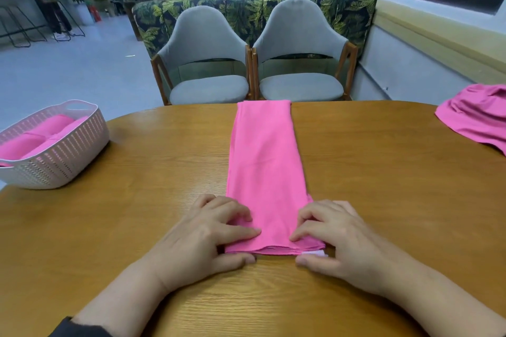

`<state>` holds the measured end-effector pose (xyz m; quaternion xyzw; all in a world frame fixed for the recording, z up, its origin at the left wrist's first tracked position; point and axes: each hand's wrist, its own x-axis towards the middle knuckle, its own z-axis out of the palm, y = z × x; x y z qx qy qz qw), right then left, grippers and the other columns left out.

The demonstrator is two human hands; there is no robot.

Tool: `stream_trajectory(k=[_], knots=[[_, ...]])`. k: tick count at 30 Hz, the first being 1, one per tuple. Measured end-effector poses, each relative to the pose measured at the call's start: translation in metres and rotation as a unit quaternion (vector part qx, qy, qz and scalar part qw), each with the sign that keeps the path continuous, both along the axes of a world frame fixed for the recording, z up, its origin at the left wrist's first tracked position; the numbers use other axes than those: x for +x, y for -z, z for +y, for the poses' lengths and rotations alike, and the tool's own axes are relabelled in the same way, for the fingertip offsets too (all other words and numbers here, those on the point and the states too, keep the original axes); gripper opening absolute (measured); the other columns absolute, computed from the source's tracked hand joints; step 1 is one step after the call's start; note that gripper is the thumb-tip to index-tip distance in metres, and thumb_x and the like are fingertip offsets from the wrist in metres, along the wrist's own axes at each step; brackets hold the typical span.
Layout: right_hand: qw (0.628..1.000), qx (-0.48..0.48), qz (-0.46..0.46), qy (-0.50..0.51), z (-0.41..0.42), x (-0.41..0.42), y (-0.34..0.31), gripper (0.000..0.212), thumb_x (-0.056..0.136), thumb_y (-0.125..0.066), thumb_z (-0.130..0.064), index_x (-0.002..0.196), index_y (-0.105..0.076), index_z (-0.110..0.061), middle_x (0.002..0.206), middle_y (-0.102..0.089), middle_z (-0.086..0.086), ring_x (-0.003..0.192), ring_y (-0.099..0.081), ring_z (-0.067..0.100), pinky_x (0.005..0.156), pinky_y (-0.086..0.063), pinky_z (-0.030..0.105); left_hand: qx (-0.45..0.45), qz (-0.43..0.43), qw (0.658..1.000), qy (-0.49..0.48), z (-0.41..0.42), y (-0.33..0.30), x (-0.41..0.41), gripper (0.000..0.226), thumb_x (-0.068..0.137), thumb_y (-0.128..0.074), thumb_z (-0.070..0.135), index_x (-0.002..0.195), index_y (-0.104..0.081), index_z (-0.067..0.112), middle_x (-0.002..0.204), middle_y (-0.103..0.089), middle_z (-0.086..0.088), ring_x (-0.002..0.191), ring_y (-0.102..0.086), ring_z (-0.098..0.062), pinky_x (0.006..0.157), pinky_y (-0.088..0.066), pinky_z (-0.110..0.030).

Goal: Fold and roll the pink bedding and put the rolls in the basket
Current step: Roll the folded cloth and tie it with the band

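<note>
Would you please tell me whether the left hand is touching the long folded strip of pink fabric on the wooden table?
Touching. The head view shows the left hand with fingers on the near-left corner of the folded pink strip and thumb against its edge.

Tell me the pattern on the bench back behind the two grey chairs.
Yellow-green palm leaves on a dark ground, on the bench back; head view.

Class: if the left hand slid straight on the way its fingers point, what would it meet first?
The left hand points inward across the folded pink strip, so it would probably meet the right hand on the strip's other edge.
</note>
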<state>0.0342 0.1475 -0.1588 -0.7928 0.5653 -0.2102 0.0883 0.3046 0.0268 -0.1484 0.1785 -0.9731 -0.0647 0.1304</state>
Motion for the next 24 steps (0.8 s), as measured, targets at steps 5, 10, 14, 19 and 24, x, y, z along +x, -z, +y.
stream_trajectory(k=[5,10,14,19,24], knots=[[0.994,-0.087,0.050,0.044,-0.005,0.017,0.003,0.012,0.092,-0.054,-0.038,0.086,-0.059,-0.029,0.087,-0.051,-0.018,0.083,-0.049,0.004,0.081,-0.041,0.035,-0.045,0.032,0.998,-0.011,0.003,0.004,-0.002,0.040,0.085,-0.069,0.058,0.117,-0.071,0.035,0.109,-0.058,0.012,0.105,-0.057,-0.010,0.092,-0.041,-0.038],[0.993,-0.087,-0.020,0.077,-0.012,0.015,0.005,0.017,0.096,-0.047,-0.042,0.092,-0.057,-0.030,0.084,-0.048,-0.024,0.081,-0.037,-0.007,0.080,-0.037,0.030,-0.032,0.058,0.997,-0.049,0.003,0.005,-0.009,0.019,0.094,-0.058,0.050,0.105,-0.068,0.037,0.104,-0.058,0.019,0.099,-0.055,-0.005,0.086,-0.041,-0.035],[0.999,-0.023,0.018,0.017,-0.008,0.009,0.002,0.033,0.090,-0.053,-0.066,0.110,-0.055,-0.040,0.101,-0.048,-0.026,0.098,-0.039,-0.012,0.093,-0.031,0.022,0.045,0.083,0.993,-0.071,-0.003,0.007,-0.008,0.023,0.096,-0.054,0.051,0.098,-0.072,0.036,0.100,-0.056,0.023,0.097,-0.052,0.001,0.086,-0.034,-0.026],[0.998,-0.052,-0.004,0.030,-0.011,0.007,0.005,0.015,0.094,-0.054,-0.044,0.107,-0.058,-0.038,0.099,-0.053,-0.027,0.092,-0.042,-0.012,0.085,-0.035,0.023,0.106,0.117,0.984,-0.080,-0.008,0.007,-0.006,0.028,0.092,-0.057,0.056,0.094,-0.072,0.033,0.100,-0.060,0.024,0.100,-0.054,0.001,0.090,-0.033,-0.025],[0.996,-0.039,-0.059,0.052,-0.017,0.006,0.004,0.013,0.094,-0.051,-0.037,0.096,-0.064,-0.036,0.087,-0.058,-0.026,0.087,-0.052,-0.007,0.080,-0.033,0.017,0.047,0.056,0.996,-0.050,-0.005,0.005,-0.005,0.042,0.086,-0.059,0.070,0.111,-0.063,0.036,0.106,-0.057,0.022,0.105,-0.051,0.001,0.095,-0.035,-0.028]])
